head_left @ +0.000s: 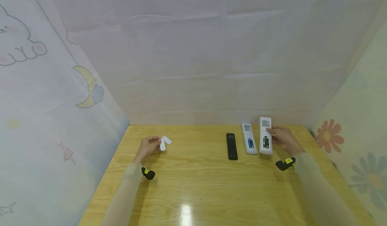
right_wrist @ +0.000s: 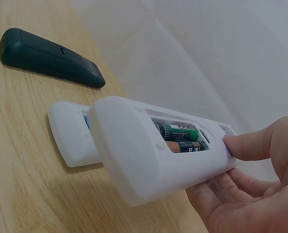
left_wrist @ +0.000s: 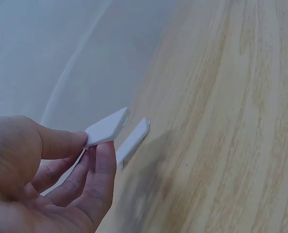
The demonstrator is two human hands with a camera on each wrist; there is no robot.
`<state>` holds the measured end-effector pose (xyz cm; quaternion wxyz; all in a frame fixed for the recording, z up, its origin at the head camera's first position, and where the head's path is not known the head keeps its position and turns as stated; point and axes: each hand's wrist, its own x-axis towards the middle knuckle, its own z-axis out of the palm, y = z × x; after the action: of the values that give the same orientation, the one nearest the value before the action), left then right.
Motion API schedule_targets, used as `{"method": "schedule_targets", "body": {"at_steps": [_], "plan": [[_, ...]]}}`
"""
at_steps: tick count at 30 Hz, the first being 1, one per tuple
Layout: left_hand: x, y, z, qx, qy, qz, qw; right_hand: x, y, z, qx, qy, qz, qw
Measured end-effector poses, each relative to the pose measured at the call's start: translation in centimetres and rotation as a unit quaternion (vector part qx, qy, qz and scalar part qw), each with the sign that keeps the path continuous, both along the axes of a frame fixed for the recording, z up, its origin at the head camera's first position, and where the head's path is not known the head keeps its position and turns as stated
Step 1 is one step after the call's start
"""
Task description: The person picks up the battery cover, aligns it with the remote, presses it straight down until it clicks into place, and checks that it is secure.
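Note:
My left hand [head_left: 148, 148] pinches a small white battery cover [left_wrist: 106, 127] between thumb and fingers, raised off the table. Just beyond it a second white cover [head_left: 167, 140] lies on the wood. On the right side, my right hand [head_left: 283, 138] grips a white remote control [right_wrist: 134, 155] by its edges, held up with its back showing. Its battery compartment is uncovered, and batteries [right_wrist: 180, 132] with green and dark wrappers sit inside. Beside it lies another white remote [head_left: 249, 138], back up, with blue batteries [head_left: 251, 143] in its uncovered compartment.
A black remote [head_left: 231, 146] lies face down left of the white ones, its back closed. The wooden table [head_left: 193, 175] ends at a pale sheet [head_left: 193, 68] behind. Patterned sheets hang at both sides. Each wrist carries a small black camera [head_left: 148, 173].

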<state>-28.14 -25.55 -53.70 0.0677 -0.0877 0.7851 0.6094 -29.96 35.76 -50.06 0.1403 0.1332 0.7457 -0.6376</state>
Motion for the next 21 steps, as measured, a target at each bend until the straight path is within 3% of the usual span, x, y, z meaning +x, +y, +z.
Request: {"method": "schedule_targets", "body": {"at_steps": [21], "plan": [[-0.3,2.0,1.7,0.018,0.042,-0.027,0.9986,0.3,-3.0,1.3,-0.002,0.037,0.032,0.999]]}}
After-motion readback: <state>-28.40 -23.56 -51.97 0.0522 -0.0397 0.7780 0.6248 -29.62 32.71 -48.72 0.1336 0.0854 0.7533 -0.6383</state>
